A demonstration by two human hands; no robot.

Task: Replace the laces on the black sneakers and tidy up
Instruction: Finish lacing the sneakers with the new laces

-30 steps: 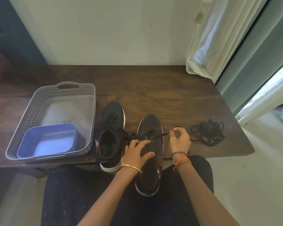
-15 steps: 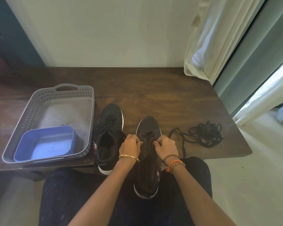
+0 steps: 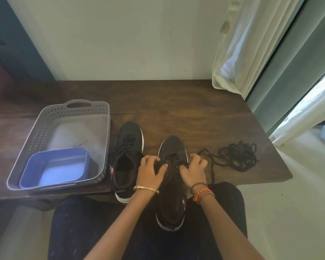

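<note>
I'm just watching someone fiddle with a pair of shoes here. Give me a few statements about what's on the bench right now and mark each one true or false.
1. Both hands, the left hand and the right hand, are on the right sneaker. True.
2. The blue tub sits inside the grey basket. True.
3. The loose black laces lie in the basket. False: they lie in a tangle on the wooden bench, to the right of the shoes.
4. The left sneaker stands between the basket and the other shoe. True.
5. The sneakers are white with black soles. False: they are black with white soles.
</note>
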